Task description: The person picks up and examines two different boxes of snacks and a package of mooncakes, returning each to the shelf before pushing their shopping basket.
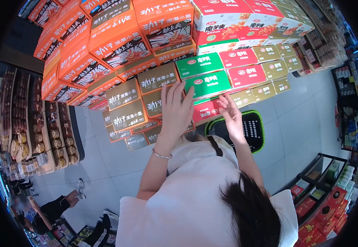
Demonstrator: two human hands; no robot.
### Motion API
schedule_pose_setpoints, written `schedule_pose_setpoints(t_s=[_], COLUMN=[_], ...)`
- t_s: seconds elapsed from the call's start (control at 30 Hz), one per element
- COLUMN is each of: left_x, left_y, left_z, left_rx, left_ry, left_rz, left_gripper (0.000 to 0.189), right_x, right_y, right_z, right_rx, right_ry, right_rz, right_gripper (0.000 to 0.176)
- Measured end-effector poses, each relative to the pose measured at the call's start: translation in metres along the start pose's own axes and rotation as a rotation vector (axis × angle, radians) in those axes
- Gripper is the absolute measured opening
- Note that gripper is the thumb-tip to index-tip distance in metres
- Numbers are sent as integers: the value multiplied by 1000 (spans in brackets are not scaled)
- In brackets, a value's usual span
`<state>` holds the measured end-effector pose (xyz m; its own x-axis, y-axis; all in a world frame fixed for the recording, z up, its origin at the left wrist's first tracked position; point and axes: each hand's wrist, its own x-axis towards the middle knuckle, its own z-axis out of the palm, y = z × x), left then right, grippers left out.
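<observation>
My left hand (177,109) lies with its fingers stretched out over a brown snack box (155,103), fingertips right at the left edge of a green box (207,84). A silver bangle is on that wrist. My right hand (231,117) is beside the front of the stack, fingers loosely bent and apart, fingertips close to the lower edge of the green box. Below the green box, a red box (205,111) shows between my hands. Another green box (199,64) and a red box (244,76) sit around it.
Orange cartons (117,45) rise at the back left, white-and-red cartons (222,24) at the back right. A black shopping basket with a green rim (263,131) is by my right forearm. Shelves (47,136) line the left side. Another person (55,212) is at the lower left.
</observation>
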<state>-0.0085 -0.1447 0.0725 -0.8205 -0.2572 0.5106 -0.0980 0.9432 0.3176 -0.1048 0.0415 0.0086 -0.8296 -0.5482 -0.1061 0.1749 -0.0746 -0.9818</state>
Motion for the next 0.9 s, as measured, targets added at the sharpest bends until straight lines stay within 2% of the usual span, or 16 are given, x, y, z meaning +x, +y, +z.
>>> schedule_pose_setpoints(t_s=[0.23,0.9], left_x=[-9,-14], left_y=[-3,-4], left_z=[2,17], left_rx=[-9,82], left_ry=[28,98], left_rz=[15,53], left_gripper=[43,42], right_x=[-3,-11], right_y=[-8,-30], right_z=[7,23], right_rx=[182,325], right_ry=[-39,-139], right_rz=[85,131], right_gripper=[64,71])
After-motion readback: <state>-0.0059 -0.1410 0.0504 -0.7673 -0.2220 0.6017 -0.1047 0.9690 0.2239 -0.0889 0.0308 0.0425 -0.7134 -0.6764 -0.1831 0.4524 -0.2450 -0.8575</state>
